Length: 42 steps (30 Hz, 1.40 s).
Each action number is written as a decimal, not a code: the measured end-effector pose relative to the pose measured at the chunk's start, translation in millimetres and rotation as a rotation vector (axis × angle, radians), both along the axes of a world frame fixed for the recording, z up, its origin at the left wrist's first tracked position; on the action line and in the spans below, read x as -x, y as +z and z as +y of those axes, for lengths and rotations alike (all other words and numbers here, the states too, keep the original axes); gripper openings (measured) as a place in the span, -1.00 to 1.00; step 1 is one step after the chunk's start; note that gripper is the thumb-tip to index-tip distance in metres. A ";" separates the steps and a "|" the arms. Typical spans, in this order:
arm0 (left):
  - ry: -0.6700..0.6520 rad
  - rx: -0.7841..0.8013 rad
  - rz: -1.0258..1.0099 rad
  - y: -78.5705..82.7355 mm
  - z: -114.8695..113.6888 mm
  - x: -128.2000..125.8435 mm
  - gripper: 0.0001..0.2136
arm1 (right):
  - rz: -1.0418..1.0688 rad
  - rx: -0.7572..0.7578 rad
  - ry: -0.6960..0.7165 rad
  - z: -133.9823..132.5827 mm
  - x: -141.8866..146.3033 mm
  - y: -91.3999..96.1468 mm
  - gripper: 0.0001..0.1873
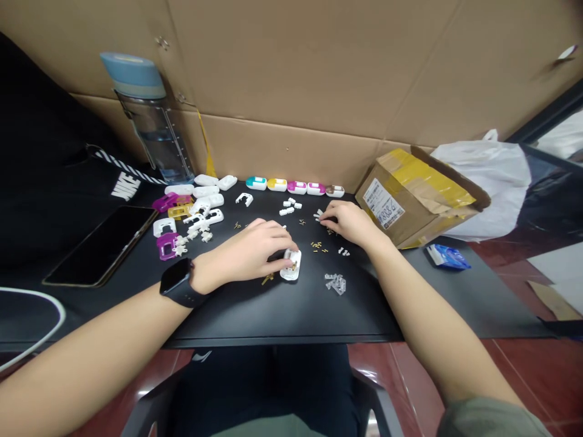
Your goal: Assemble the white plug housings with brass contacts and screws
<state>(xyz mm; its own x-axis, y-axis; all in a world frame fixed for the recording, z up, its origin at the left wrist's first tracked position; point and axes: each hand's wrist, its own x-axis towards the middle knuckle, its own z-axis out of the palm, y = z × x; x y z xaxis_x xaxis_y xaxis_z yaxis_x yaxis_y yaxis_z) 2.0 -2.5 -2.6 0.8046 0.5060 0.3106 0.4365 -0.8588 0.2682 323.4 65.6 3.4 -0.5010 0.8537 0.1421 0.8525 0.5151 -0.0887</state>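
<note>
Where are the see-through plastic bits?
The see-through plastic bits sit on the black desk in the head view, right of the white plastic casing that the left hand touches, and below the right hand.

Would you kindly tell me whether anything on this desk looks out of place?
The small brass pins lie scattered loose across the black desktop, unlike the neatly lined-up coloured plastic shells along the back edge.

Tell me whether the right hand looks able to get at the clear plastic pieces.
Likely yes: the right hand is close to the clear plastic pieces, and only small white parts lie between them.
</note>
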 end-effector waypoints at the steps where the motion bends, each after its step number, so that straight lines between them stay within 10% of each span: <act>1: 0.003 -0.009 0.002 0.4 0.8 1.0 -0.75 | 0.006 0.005 0.005 0.1 -0.3 0.3 -0.84; 12: -0.119 0.070 0.018 8.5 10.2 13.6 -0.44 | 0.056 0.004 0.002 -11.9 15.5 4.5 -0.84; 32: -0.112 0.141 -0.011 0.1 -4.6 -8.9 -0.61 | 0.283 -0.052 0.135 -33.0 16.8 27.7 -0.67; 42: 0.141 -0.016 0.016 -9.2 5.5 -18.9 -0.61 | 0.414 0.074 0.130 -42.4 20.6 39.6 -0.82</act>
<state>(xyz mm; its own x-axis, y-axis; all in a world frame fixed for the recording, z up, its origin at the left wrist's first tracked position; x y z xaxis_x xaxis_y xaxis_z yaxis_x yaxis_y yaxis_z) 20.9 3.0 -11.8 0.7311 0.6093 0.3070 0.5571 -0.7929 0.2471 302.9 23.3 43.0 -0.5186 0.8029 0.2939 0.6660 0.5949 -0.4501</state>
